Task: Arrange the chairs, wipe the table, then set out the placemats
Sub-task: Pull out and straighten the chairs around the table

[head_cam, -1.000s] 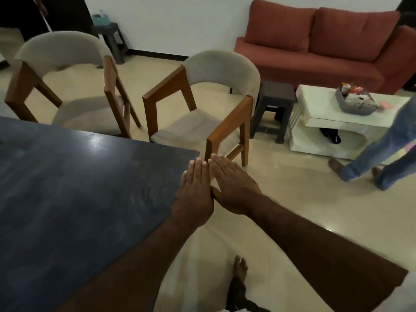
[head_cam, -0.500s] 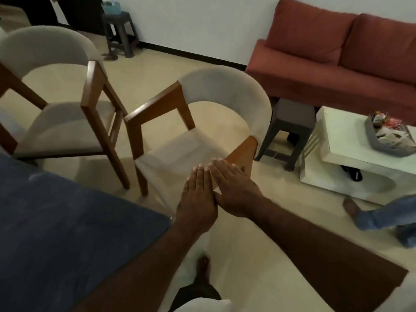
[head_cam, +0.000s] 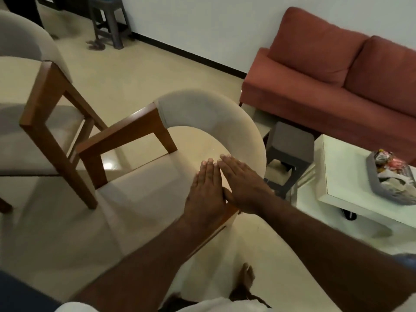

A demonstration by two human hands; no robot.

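Second armchair (head_cam: 33, 97) far left. Nearer armchair (head_cam: 146, 199) centre, beneath my hands. Left hand (head_cam: 206, 194) and right hand (head_cam: 245, 185) flat, side by side, gripping nothing; contact with chair unclear. Frame probably rigid, fairly heavy: I'd grip wooden armrests (head_cam: 121, 131), not padded backrest (head_cam: 225, 118).

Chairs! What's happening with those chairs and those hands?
A person holds the left hand and the right hand flat, side by side, over the nearer beige-padded wooden armchair, by its closer armrest. Neither hand grips anything, and whether they touch the chair is unclear. A second matching armchair stands to the left, and a corner of the dark table shows at bottom left.
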